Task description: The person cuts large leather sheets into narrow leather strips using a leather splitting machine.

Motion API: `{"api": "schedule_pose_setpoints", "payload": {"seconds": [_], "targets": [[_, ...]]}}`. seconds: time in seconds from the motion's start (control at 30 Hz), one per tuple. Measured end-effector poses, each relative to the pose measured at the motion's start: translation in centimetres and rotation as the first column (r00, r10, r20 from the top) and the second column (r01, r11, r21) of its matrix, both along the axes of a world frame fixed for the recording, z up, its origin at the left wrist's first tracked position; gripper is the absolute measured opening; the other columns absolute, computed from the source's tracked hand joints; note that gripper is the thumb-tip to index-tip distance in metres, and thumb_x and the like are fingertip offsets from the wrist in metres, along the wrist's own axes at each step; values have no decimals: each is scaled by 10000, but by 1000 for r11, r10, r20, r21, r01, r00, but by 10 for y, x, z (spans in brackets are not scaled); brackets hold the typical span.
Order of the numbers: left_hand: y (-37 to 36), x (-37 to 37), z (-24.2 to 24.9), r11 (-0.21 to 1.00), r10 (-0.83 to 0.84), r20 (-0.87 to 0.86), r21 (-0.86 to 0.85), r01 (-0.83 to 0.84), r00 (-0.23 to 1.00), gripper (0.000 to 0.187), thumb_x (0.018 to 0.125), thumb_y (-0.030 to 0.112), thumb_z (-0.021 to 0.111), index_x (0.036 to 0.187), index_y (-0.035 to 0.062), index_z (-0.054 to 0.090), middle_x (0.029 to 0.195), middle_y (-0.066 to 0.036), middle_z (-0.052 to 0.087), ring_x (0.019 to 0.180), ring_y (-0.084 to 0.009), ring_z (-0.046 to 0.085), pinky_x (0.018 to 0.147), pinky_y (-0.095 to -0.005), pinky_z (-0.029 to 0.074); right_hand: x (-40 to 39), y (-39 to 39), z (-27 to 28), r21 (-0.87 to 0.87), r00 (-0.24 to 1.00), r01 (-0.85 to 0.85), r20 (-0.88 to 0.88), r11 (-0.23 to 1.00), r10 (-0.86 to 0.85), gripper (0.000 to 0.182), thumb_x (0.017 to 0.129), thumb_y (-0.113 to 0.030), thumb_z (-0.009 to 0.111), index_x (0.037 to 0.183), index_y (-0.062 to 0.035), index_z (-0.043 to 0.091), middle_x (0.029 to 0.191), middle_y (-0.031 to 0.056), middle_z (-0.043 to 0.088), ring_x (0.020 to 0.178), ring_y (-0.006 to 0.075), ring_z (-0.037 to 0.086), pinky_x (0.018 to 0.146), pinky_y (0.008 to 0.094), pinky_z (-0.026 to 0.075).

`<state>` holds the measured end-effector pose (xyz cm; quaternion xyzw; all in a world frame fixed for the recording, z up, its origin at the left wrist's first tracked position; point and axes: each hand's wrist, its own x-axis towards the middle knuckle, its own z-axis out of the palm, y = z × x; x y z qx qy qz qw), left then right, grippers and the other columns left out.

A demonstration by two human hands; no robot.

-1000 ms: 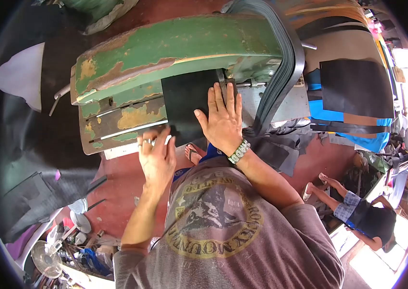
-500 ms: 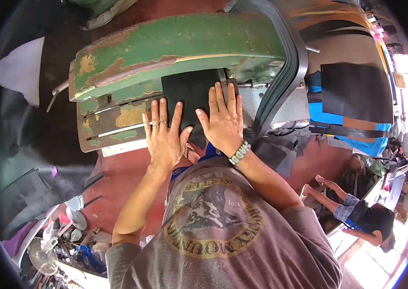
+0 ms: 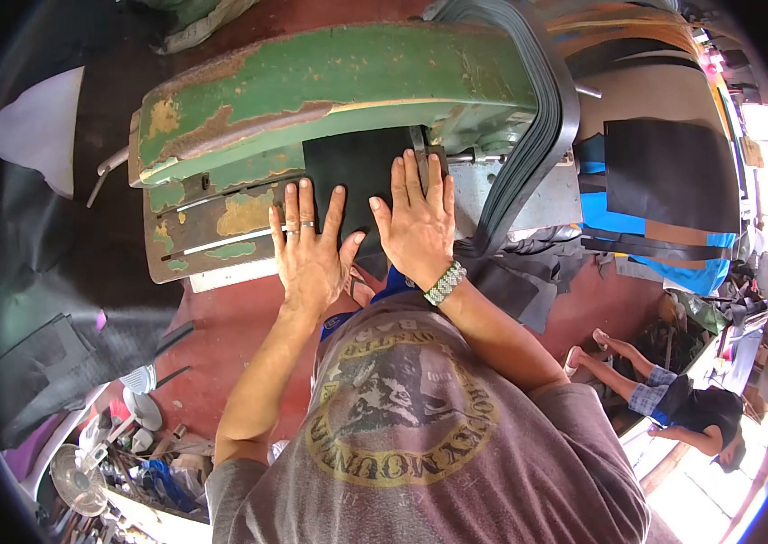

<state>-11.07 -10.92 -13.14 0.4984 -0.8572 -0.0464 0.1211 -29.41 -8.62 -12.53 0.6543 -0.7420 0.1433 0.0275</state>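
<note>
Resting left hand [image 3: 309, 263] palm down, open, with fingers spread and ringed, across left edge of flat black rectangular sheet [image 3: 357, 163] and front of worn green-and-brown metal machine bed [image 3: 248, 218]. Keeping right hand [image 3: 420, 227] open too, palm down on right side of same sheet, laid flat rather than closed around anything, and wearing chunky pale green-and-white bracelet [image 3: 445, 283] on that wrist. Showing sheet lying on bed, partly under long green metal machine body [image 3: 329, 77] with chipped paint, beside narrow grey metal strip [image 3: 418, 140] near right fingertips. Hanging just right of there: thick bundle of dark grey strips [image 3: 542, 118], looped over machine. Farther right, seeing second black rectangular sheet [image 3: 669, 172] over brown and bright blue material. To left, seeing white curved piece [image 3: 44, 127] on dark material. Beyond lower right, across red floor [image 3: 221, 363], spotting another person [image 3: 687, 408] in black top and checked shorts; at lower left, pale round fan [image 3: 77, 479] among clutter.
</note>
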Motion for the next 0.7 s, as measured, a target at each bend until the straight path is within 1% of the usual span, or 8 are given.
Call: {"api": "schedule_pose_setpoints", "payload": {"seconds": [0.1,0.2,0.3,0.37,0.7], "targets": [[1,-1,2,999,0,-27,-34,-1,1000,673,1040,533,579,1632,244,442,1724,-197,286,1597,-395,248,1276,-619,190,-1,2,-1,0,1000,-4,-10,1000,4,673,1073,-445,508,1569,9,469,1648,183,442,1545,462,323,1256,604,262],[0,-1,4,1000,-2,-17,-18,2,1000,675,1040,552,565,1629,243,448,1718,-203,297,1593,-398,257,1275,-616,197,1,-1,0,1,1000,2,-7,1000,-2,665,1076,-441,502,1566,8,475,1653,177,437,1549,459,318,1258,602,258],[0,0,-1,1000,-6,-4,-27,6,1000,709,1018,602,567,1626,255,455,1714,-226,288,1599,-414,238,1276,-625,184,0,1,-1,2,1000,10,-6,1000,-10,659,1079,-447,490,1559,4,490,1656,165,437,1557,453,306,1264,600,245],[0,0,-2,999,-12,-16,-41,12,1000,712,1018,606,566,1627,256,453,1714,-229,285,1600,-414,236,1276,-625,184,1,0,-4,0,1000,18,-10,1000,-18,658,1080,-460,481,1547,2,512,1657,150,445,1568,447,288,1273,598,225],[2,-1,-1,999,-9,-33,-43,7,999,704,1022,604,561,1627,260,454,1722,-220,276,1606,-408,222,1280,-617,174,2,1,-3,-9,1000,16,2,1000,-16,657,1080,-451,481,1548,9,507,1648,156,456,1560,461,298,1269,604,234]]}}
